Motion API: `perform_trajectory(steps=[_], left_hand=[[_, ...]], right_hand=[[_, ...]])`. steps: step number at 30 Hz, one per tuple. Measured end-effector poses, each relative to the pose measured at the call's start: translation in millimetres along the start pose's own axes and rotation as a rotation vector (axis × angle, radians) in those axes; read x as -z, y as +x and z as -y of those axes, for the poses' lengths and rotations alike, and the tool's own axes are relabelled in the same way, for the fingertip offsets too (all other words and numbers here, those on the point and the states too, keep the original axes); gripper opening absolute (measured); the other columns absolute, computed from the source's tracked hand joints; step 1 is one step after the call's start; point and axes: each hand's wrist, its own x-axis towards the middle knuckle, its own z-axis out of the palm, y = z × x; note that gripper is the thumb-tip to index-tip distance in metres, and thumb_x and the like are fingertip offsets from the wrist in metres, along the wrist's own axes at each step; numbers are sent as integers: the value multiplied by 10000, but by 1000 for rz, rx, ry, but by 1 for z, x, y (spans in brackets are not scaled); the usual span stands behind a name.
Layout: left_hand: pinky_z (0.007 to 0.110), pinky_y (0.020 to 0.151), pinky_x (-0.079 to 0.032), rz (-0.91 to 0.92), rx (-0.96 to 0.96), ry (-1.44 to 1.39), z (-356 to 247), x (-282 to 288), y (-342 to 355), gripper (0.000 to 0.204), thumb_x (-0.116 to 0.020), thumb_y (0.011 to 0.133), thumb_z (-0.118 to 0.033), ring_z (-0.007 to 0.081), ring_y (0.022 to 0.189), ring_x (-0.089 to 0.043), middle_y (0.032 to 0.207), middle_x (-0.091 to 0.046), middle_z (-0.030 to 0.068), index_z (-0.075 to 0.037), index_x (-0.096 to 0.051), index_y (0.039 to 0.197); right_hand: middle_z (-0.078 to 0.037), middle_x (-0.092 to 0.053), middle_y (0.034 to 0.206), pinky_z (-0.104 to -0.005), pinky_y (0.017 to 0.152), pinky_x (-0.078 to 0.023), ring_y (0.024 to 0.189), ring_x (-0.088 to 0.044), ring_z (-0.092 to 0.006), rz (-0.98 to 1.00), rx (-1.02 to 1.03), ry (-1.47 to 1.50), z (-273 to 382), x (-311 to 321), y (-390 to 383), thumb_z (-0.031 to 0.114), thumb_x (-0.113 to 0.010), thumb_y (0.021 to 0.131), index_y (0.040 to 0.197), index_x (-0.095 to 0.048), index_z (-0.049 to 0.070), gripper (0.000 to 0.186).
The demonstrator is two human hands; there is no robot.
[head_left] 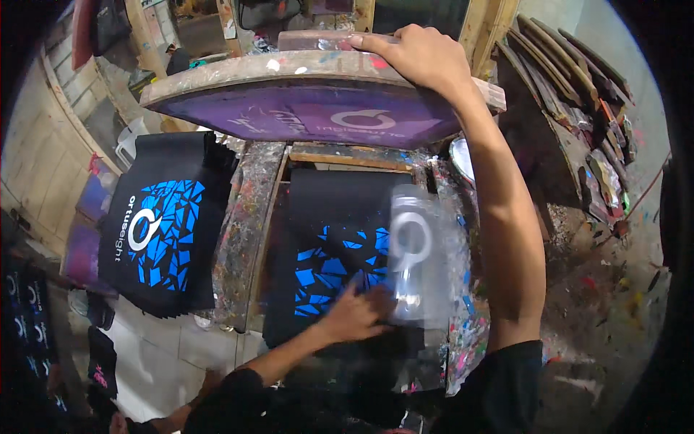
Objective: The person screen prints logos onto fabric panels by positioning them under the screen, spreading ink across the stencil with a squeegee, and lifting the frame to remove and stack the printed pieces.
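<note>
Mid-frame, the cloth (329, 249) shows blue print; white seems left to do. Up top, my right hand (423, 58) grips the screen (303, 116); whether my left hand (356, 315) pinches the film (419, 286), I can't tell.

Glossy plastic sheet (419, 264), matt cloth (332, 246), wooden frame (238, 74)

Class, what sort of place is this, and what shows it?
Probably a screen-printing workshop: the tilted printing screen, the pile of black printed cloth and the paint-spattered bench suggest it.
</note>
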Motion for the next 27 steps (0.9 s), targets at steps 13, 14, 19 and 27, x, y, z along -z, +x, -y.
perform_trajectory(steps=[13,14,19,27], left_hand=[[605,1202,-72,322,463,112,129,90,-116,752,-635,859,-544,360,1505,-206,1631,-242,142,-224,-430,1508],[605,1202,-72,324,458,104,130,89,-116,752,-635,859,-544,360,1505,-206,1631,-242,142,-224,-430,1508],[607,1201,-84,325,503,105,127,93,-110,758,-685,834,-435,372,1507,-196,1632,-236,150,-197,-431,1507],[587,1187,-153,-7,663,237,42,46,-43,625,-648,880,-288,365,1497,-230,1568,-318,239,-108,-493,1458]], right_hand=[[-319,-672,1072,-501,918,-511,1057,-646,-463,53,14,-52,-2,11,44,702,-467,900,1046,-729,13,751],[-319,-672,1072,-501,918,-511,1057,-646,-463,60,10,-58,-3,8,50,702,-467,900,1046,-729,13,751],[-342,-638,1150,-491,950,-494,1102,-624,-470,73,76,-65,-2,6,65,703,-438,907,1145,-709,82,719],[-288,-693,1075,-477,915,-530,1040,-680,-426,-24,9,13,5,2,37,822,-494,781,1034,-740,0,894]])
